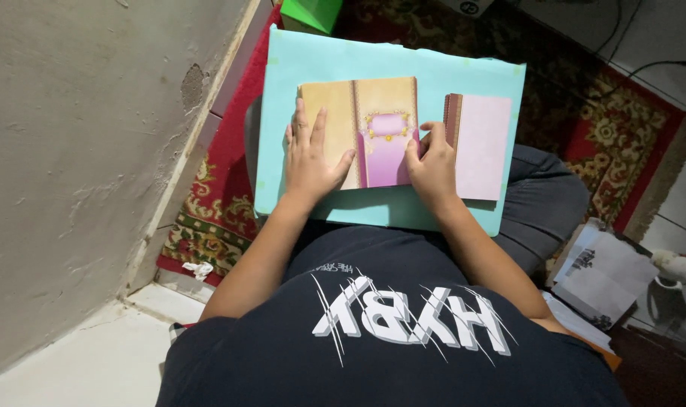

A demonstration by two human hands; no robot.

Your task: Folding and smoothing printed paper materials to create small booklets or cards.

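My left hand (309, 162) lies flat, fingers spread, on the tan half of a card (358, 132) that rests on a light blue board (388, 64) across my lap. My right hand (433, 169) presses the card's purple half, its grip loose, thumb at the lower edge, clasping nothing. Just beside that hand, to its right, a stack (482, 143) of pink cards lies on the same board. A red patterned rug (614, 136) covers the floor beneath.

head view, looking steeply down, close
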